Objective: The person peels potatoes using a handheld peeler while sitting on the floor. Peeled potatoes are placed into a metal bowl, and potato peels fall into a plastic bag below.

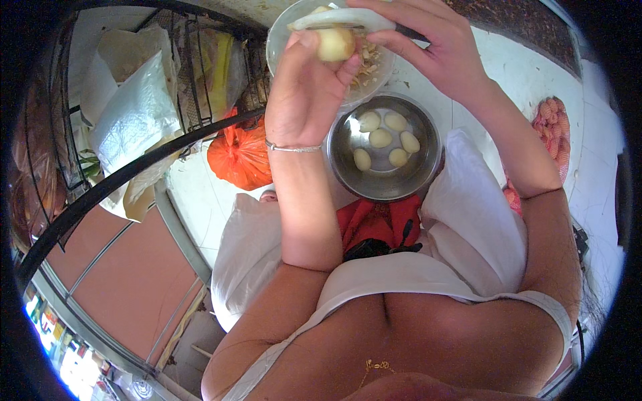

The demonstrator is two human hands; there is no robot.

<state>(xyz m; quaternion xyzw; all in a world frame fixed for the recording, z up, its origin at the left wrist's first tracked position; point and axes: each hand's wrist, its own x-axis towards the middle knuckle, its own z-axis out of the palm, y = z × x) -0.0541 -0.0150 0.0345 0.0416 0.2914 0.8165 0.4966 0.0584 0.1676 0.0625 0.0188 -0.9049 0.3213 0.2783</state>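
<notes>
My left hand holds a peeled potato between thumb and fingers, over a pale plastic bowl with peelings in it. My right hand grips a white-handled peeler or similar tool, its blade edge lying along the potato's far side. Just nearer to me, a round steel basin contains several peeled potatoes lying apart in a little water.
An orange plastic bag, tied shut, sits left of the basin. Further left, a black wire rack holds bags, including a silvery one. On the right, a red net bag of potatoes lies on the white tiled floor. Red cloth lies below the basin.
</notes>
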